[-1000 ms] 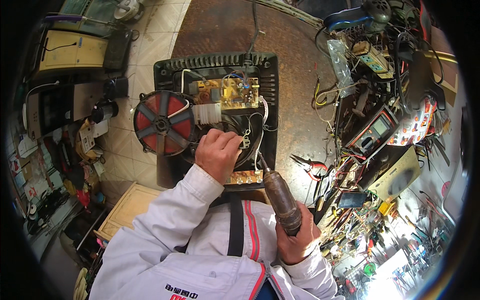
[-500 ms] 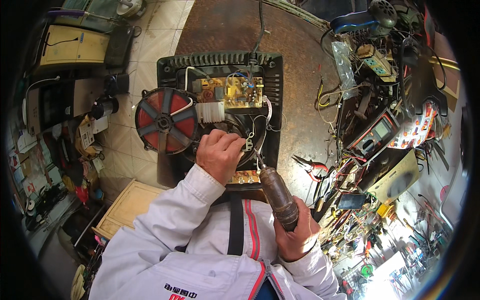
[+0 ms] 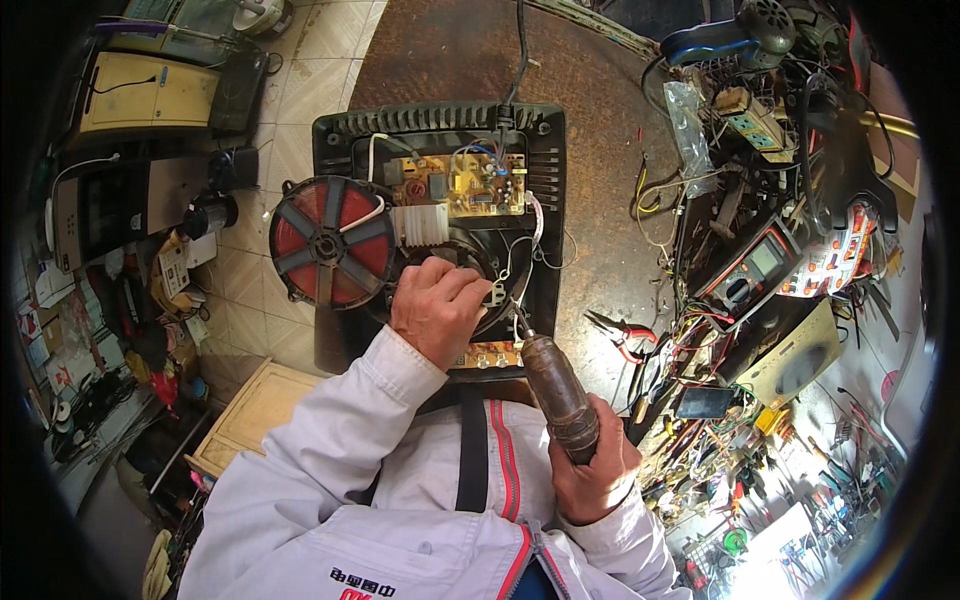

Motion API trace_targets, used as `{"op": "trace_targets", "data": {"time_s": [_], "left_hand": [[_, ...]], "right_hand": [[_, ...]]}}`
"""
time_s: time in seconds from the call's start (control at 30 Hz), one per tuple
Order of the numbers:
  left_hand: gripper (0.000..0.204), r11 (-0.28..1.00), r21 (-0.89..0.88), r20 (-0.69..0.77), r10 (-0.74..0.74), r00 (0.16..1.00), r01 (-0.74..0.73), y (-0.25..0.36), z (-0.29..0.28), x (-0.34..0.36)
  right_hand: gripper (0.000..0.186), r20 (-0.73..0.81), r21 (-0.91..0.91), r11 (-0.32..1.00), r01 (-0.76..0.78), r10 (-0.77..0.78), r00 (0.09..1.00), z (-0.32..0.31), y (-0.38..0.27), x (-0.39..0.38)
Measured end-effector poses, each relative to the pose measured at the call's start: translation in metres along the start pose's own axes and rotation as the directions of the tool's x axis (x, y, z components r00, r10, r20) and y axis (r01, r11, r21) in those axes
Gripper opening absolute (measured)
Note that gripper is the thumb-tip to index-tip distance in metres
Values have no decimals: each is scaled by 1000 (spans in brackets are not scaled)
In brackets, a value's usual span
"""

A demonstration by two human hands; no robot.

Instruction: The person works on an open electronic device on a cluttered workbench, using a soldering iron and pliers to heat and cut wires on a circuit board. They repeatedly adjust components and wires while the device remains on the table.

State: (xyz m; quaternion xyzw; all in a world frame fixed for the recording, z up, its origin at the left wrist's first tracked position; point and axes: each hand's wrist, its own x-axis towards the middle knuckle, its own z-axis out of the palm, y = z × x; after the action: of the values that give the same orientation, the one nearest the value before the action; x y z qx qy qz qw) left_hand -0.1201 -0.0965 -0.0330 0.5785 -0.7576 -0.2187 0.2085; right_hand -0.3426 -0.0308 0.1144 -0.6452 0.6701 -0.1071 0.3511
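An opened black appliance casing (image 3: pixel 545 250), like an induction cooker's base, lies before me with a circuit board (image 3: pixel 490 192) and a finned heat sink (image 3: pixel 421 225) inside. A round red coil (image 3: pixel 360 262) with dark spokes rests over its left edge. Above the casing, my left hand (image 3: pixel 437 312) is closed in a pinch on a small pale piece with holes (image 3: pixel 497 293); a thin wire runs beside it. My right hand (image 3: pixel 598 468) wraps round a thick brown electric screwdriver (image 3: pixel 560 388). Its slim metal shaft points at the small piece; whether they touch, I cannot tell.
Red-handled pliers (image 3: pixel 632 338) lie right of the casing on the worn tabletop (image 3: pixel 610 120). Farther right are a multimeter (image 3: pixel 750 268), a dark phone (image 3: pixel 705 403), tangled wires and many tools. A black power cord (image 3: pixel 522 60) runs off at the back.
Almost nothing differs. The thin wire beside the small piece has shifted slightly, and both hands keep their places.
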Motion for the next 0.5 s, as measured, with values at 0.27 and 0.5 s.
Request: {"op": "trace_targets", "data": {"time_s": [0.27,0.5], "left_hand": [[39,1000,10,-37,-14,999,14,0,3,-1],[38,1000,8,-25,-25,999,26,0,5,-2]], "right_hand": [[65,14,-5,1000,-29,29,999,-2,0,1],[64,15,7,1000,-24,24,1000,-2,1,2]]}}
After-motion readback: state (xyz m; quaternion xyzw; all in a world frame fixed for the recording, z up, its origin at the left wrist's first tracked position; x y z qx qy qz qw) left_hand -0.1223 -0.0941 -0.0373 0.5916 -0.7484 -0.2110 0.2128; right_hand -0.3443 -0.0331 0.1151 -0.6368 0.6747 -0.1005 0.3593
